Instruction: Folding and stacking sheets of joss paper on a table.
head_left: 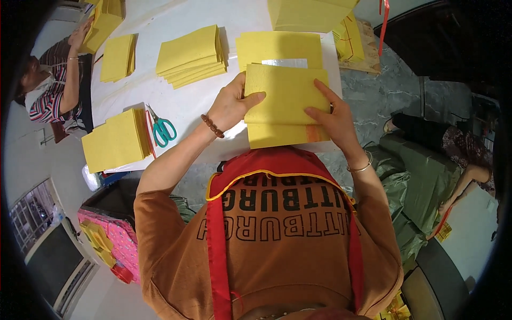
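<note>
Fingers of both hands pinch yellow paper stack (285,106) at tabletop (186,106) edge: left hand (232,104) at 9 o'clock, right hand (333,120) at 3. Stack's underside hidden; scissors (161,128) well left.

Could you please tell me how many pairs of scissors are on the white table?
1: the green-handled scissors lie left of the left hand, beside a yellow paper stack. Others may be hidden.

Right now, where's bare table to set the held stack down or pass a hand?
Bare white table lies between the fanned stack and the left hand, right of the scissors. A narrower strip runs between the small stack and the near-left stack. It is crowded under the held stack, gripped by both hands (right hand).
</note>
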A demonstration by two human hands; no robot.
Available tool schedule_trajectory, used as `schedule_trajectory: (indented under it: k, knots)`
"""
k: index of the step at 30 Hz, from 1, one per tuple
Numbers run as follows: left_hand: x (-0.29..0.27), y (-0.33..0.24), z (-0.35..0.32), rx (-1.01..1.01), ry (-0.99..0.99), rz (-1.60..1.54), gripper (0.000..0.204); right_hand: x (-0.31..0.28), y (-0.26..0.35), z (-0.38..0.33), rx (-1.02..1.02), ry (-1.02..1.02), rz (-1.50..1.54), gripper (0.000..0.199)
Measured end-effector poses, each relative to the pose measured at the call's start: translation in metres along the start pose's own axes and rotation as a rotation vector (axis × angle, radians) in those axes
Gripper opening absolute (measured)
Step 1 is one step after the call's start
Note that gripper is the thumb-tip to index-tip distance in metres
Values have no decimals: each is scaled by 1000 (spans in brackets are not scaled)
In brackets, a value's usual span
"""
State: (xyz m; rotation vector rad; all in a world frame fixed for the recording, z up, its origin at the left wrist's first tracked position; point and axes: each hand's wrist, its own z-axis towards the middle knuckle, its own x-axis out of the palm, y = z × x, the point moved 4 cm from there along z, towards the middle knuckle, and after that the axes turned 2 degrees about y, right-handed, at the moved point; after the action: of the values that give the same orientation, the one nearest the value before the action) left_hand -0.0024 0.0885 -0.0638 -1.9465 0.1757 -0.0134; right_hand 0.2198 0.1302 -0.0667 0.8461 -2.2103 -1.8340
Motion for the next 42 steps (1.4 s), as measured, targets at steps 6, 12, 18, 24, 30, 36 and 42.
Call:
schedule_trajectory:
  k: [6,12,18,24,30,36,42]
  knots:
    - [-10,5,-3,-133,-5,-41,41,-1,-9,3,-16,-2,7,61]
    - [16,-68,-25,861,-195,1001,49,0,-12,4,-7,-24,-24,60]
    - [67,-40,-21,845,202,1062,68,-1,-7,2,-48,-37,-73,59]
    - [68,-21,-12,815,265,1023,79,-1,-12,2,-24,-49,-49,58]
    - [67,-21,-10,793,296,1023,82,-8,16,-25,-129,-162,-242,59]
    - [72,-18,-12,740,302,1048,76,15,-6,-63,-363,110,-912,58]
    - [68,-16,-16,675,48,1106,69,18,-11,-62,-363,102,-865,55]
